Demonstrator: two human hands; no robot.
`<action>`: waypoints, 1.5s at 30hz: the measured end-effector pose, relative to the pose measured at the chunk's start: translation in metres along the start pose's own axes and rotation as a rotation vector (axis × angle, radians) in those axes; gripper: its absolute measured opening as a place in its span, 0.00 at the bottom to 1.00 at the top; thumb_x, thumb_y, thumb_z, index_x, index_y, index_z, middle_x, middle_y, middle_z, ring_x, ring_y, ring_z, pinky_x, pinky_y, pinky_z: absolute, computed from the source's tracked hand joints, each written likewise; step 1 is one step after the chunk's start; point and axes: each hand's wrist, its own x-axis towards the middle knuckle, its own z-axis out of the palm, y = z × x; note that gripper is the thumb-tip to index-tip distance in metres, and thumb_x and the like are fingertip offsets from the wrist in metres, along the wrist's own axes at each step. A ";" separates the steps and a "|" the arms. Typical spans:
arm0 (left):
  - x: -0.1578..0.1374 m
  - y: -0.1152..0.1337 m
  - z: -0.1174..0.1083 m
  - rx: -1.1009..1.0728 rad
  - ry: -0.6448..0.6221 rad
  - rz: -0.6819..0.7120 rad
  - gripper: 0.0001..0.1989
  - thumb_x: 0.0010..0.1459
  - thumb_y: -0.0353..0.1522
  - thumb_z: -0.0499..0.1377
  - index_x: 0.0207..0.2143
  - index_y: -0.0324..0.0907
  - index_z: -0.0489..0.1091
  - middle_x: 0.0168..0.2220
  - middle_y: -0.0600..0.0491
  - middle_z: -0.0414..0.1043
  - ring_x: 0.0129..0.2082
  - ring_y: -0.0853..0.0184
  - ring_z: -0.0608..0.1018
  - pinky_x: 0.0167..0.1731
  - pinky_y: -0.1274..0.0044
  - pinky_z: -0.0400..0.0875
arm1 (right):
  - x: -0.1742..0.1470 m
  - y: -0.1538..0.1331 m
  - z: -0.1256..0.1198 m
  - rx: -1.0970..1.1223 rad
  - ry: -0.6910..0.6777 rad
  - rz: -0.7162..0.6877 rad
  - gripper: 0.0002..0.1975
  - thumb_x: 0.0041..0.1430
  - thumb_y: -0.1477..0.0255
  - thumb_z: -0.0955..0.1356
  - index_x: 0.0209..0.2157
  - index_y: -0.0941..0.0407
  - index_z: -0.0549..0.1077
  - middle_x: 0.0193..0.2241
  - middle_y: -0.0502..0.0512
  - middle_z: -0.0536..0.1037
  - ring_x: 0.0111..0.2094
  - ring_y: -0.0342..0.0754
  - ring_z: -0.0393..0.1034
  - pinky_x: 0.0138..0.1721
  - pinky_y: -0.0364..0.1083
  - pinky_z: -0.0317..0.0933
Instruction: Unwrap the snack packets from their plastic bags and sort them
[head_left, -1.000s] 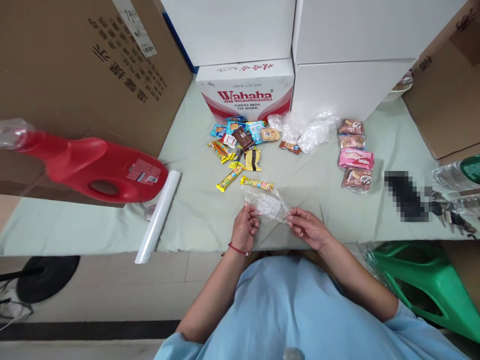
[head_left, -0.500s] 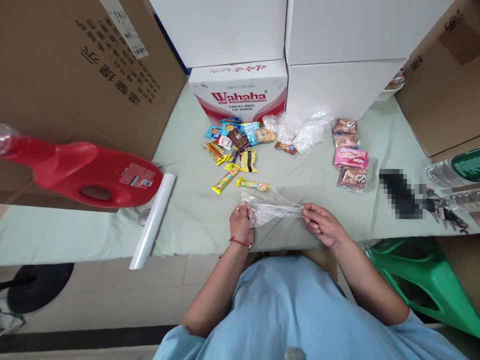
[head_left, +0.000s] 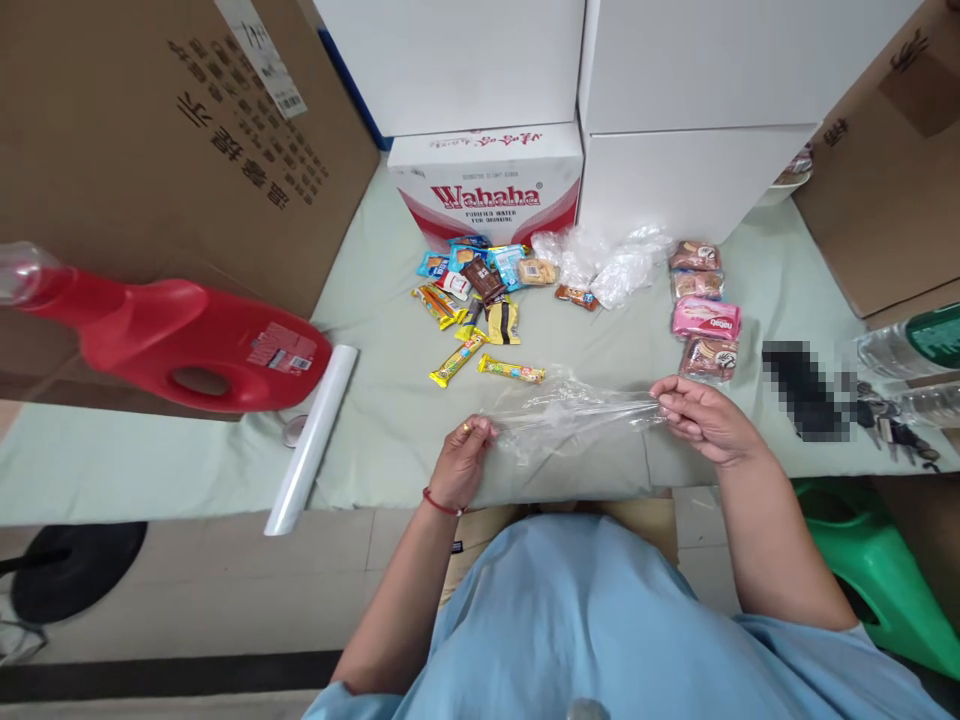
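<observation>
A clear plastic bag [head_left: 570, 415] is stretched sideways between my two hands, over the front part of the table. My left hand [head_left: 461, 462] pinches its left end, and my right hand [head_left: 705, 418] pinches the right end. Just beyond the bag lie a yellow snack bar [head_left: 512, 370] and another yellow bar [head_left: 458, 359]. Behind these is a pile of small wrapped snacks [head_left: 484, 280], brown, blue and yellow. Crumpled clear plastic bags [head_left: 619, 265] lie to the right of the pile. A column of packaged wafers [head_left: 705, 318], one pack pink, sits beyond my right hand.
A red jug [head_left: 202, 345] and a white roll [head_left: 311, 440] lie on the left, the roll jutting past the table edge. A Wahaba-style carton [head_left: 487, 190] stands at the back. Keys [head_left: 889, 420] and plastic bottles [head_left: 911, 340] are at right, above a green stool [head_left: 877, 560].
My hands have moved apart, the left going left and the right going right and slightly away from me. The plastic bag is now stretched wider between them.
</observation>
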 end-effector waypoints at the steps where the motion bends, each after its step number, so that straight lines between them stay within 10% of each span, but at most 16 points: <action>1: 0.000 -0.001 0.001 -0.024 0.002 0.013 0.22 0.45 0.47 0.74 0.25 0.41 0.69 0.29 0.56 0.72 0.34 0.71 0.76 0.35 0.81 0.71 | 0.001 0.000 0.000 0.026 -0.008 -0.010 0.15 0.51 0.66 0.79 0.38 0.56 0.76 0.20 0.44 0.67 0.15 0.31 0.46 0.15 0.34 0.41; 11: 0.008 -0.016 0.015 -0.264 0.217 -0.093 0.22 0.53 0.46 0.69 0.33 0.45 0.60 0.26 0.63 0.73 0.25 0.69 0.82 0.38 0.70 0.79 | 0.019 0.042 0.034 0.349 0.146 -0.094 0.16 0.59 0.60 0.74 0.46 0.52 0.78 0.41 0.56 0.83 0.29 0.41 0.73 0.28 0.39 0.70; 17: -0.001 -0.021 0.030 -0.155 0.159 0.045 0.26 0.52 0.51 0.68 0.32 0.45 0.58 0.30 0.62 0.72 0.28 0.71 0.81 0.38 0.71 0.80 | 0.022 0.069 0.075 0.177 0.055 0.125 0.26 0.57 0.47 0.72 0.39 0.58 0.79 0.39 0.61 0.82 0.23 0.40 0.69 0.15 0.38 0.55; 22: -0.009 -0.027 0.038 -0.094 0.135 0.092 0.25 0.53 0.52 0.66 0.31 0.44 0.60 0.32 0.60 0.72 0.32 0.71 0.80 0.39 0.72 0.80 | 0.035 0.064 0.110 0.071 0.074 0.027 0.24 0.42 0.54 0.80 0.28 0.56 0.72 0.24 0.45 0.71 0.20 0.36 0.56 0.15 0.36 0.43; 38: -0.014 -0.047 0.027 0.228 0.073 0.243 0.19 0.62 0.51 0.59 0.33 0.45 0.68 0.37 0.50 0.78 0.41 0.62 0.80 0.45 0.69 0.76 | 0.032 0.073 0.112 -0.103 0.051 0.111 0.29 0.45 0.44 0.75 0.26 0.55 0.67 0.18 0.41 0.61 0.16 0.35 0.47 0.15 0.39 0.36; 45: -0.010 -0.037 0.019 -0.078 0.201 0.137 0.23 0.55 0.52 0.66 0.32 0.45 0.64 0.32 0.58 0.75 0.36 0.67 0.81 0.41 0.72 0.78 | 0.022 0.072 0.090 -0.135 -0.123 0.127 0.24 0.47 0.51 0.76 0.28 0.54 0.66 0.18 0.40 0.61 0.17 0.36 0.48 0.15 0.38 0.38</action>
